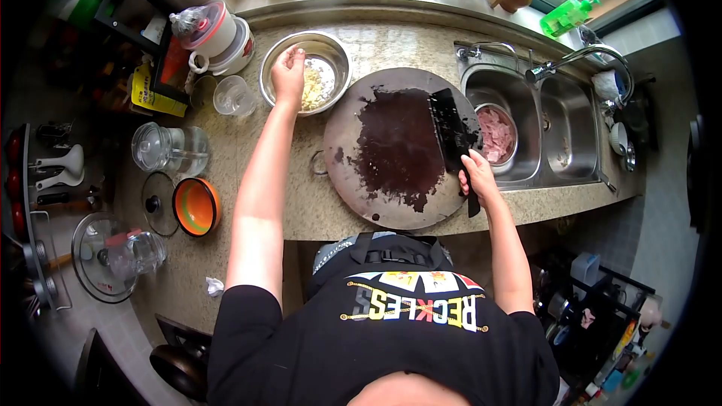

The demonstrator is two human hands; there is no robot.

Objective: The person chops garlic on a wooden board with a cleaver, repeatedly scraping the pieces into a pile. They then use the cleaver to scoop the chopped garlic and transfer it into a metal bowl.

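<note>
My right hand [478, 177] grips the handle of a black cleaver [450, 124], whose broad blade lies over the right part of a round, wet-stained cutting board [346, 135]. Over the left side of a steel bowl [343, 56] is my left hand [289, 73], its fingers pressed together; whatever they hold, if anything, is too small to name. Pale chopped bits [311, 87] and some white matter lie in that bowl. Pink meat pieces [496, 134] fill a metal bowl in the left sink basin.
Right of the board is a double sink [532, 146] with a faucet [556, 68]. Glass jars [171, 150], a plastic cup [234, 96], an orange bowl [197, 207], glass lids [105, 257] and a white lidded pot [226, 43] stand on the left. A green bottle [565, 18] is behind the sink.
</note>
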